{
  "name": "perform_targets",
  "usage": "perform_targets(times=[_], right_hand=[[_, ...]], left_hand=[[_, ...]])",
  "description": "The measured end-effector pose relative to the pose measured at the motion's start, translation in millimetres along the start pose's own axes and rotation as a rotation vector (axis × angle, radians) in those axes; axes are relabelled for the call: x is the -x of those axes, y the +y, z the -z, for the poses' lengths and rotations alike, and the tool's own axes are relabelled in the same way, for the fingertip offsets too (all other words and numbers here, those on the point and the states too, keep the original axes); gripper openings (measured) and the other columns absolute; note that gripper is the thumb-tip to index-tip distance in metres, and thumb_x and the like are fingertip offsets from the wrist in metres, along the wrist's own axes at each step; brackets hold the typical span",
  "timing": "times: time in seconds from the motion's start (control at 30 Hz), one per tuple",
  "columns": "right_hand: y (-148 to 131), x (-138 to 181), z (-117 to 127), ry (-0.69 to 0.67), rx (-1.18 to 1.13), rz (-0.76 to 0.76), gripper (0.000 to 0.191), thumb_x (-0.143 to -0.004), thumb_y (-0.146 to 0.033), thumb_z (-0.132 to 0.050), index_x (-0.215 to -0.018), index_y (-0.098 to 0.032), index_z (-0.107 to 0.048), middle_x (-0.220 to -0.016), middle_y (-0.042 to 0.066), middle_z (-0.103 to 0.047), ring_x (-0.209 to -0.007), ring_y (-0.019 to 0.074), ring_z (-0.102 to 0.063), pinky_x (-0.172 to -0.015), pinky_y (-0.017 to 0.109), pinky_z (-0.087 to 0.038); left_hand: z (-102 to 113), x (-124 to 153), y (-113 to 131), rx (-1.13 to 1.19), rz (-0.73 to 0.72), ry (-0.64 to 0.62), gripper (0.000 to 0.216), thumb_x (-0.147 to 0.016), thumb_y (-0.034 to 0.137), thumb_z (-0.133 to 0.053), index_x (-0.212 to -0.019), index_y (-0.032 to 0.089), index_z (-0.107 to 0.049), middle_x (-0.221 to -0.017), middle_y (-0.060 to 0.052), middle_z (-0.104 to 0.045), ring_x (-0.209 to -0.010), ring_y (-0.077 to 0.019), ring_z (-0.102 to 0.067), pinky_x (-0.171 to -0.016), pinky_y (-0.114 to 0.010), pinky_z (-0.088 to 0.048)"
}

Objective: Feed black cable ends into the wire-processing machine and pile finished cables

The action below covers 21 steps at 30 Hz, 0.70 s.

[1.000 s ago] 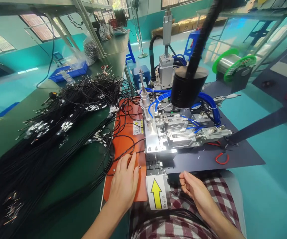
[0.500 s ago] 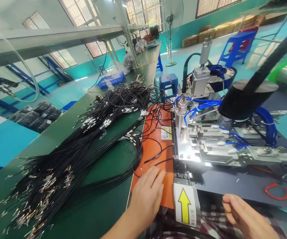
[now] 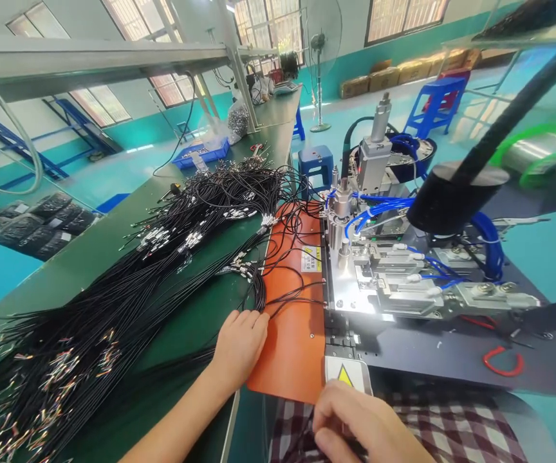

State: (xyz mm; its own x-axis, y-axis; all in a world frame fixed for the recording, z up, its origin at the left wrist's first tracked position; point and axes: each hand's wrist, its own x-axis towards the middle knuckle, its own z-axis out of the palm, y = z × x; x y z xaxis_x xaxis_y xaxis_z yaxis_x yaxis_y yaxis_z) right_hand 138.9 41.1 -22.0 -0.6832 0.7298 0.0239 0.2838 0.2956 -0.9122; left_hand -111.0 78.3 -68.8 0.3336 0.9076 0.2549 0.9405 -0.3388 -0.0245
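My left hand [image 3: 242,344] is closed over a bundle of black cables [image 3: 259,292] where they cross the left edge of the orange plate [image 3: 287,360]. Its fingertips are tucked out of sight. My right hand [image 3: 355,418] is curled in front of a white label with a yellow arrow [image 3: 344,375]; whatever its fingers may pinch is hidden. Single black cables [image 3: 290,296] lie over the plate and end at the metal machine [image 3: 389,276] on the right.
Large bundles of black cables [image 3: 128,276] with bared coloured ends cover the green table [image 3: 114,225]. A blue tray [image 3: 203,154] sits farther back. On the machine's dark base lies a red loop [image 3: 502,362]. A thick black tube [image 3: 519,96] slants overhead. Blue stools [image 3: 315,168] stand beyond.
My left hand has moved left and forward from the orange plate onto the cable bundle. My right hand has come left, in front of the arrow label, and its fingers have curled. The view has shifted slightly.
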Motion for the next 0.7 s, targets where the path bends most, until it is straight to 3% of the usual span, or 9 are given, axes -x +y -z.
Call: perform_targets(times=[0.2,0.33,0.43,0.57,0.7], right_hand=[[-0.5,-20.1,-6.8,-0.105,0.126,-0.091,0.008,-0.077,-0.012,-0.055,-0.080,-0.019,-0.058,-0.077,0.003,-0.066,-0.067,0.0169,-0.060,-0.061,0.026,-0.043],[0.7,-25.4,-8.7,-0.095,0.121,-0.096,0.009,-0.076,-0.012,-0.055,-0.082,-0.018,-0.058,-0.077,0.002,-0.066,-0.067,0.0163,-0.060,-0.062,0.026,-0.043],[5.7,-25.6,-10.0,-0.063,0.117,-0.098,0.009,-0.076,-0.012,-0.056,-0.082,-0.019,-0.058,-0.078,0.002,-0.066,-0.067,0.0163,-0.060,-0.061,0.026,-0.042],[17.5,-19.8,-9.2,-0.045,0.120,-0.096,0.010,-0.076,-0.013,-0.056,-0.083,-0.021,-0.056,-0.081,0.001,-0.066,-0.070,0.0164,-0.060,-0.062,0.026,-0.043],[25.2,-8.9,-4.7,-0.039,0.090,-0.067,0.011,-0.080,-0.012,-0.051,-0.085,-0.022,-0.054,-0.081,0.001,-0.064,-0.069,0.0158,-0.059,-0.063,0.026,-0.044]], left_hand=[[-8.1,-66.9,-17.3,0.186,0.064,0.064,0.021,-0.090,0.018,-0.043,-0.091,0.018,-0.063,-0.072,-0.005,-0.059,-0.071,-0.0187,-0.059,-0.063,-0.028,-0.043],[-8.5,-116.8,-22.4,0.369,0.064,0.049,0.017,-0.090,0.023,-0.048,-0.097,0.015,-0.061,-0.084,-0.005,-0.062,-0.074,-0.0161,-0.059,-0.066,-0.029,-0.047],[-4.4,-140.0,-22.9,0.508,0.025,0.000,0.017,-0.087,0.027,-0.055,-0.097,0.014,-0.061,-0.081,-0.002,-0.064,-0.068,-0.0131,-0.059,-0.066,-0.029,-0.048],[15.5,-135.7,-27.2,0.648,0.002,-0.036,0.020,-0.083,0.022,-0.056,-0.100,0.016,-0.064,-0.072,-0.001,-0.066,-0.066,-0.0131,-0.062,-0.066,-0.026,-0.048],[47.1,-95.7,-37.7,0.691,0.075,-0.017,0.024,-0.086,0.028,-0.050,-0.102,0.018,-0.064,-0.076,-0.003,-0.068,-0.070,-0.0157,-0.063,-0.068,-0.029,-0.049]])
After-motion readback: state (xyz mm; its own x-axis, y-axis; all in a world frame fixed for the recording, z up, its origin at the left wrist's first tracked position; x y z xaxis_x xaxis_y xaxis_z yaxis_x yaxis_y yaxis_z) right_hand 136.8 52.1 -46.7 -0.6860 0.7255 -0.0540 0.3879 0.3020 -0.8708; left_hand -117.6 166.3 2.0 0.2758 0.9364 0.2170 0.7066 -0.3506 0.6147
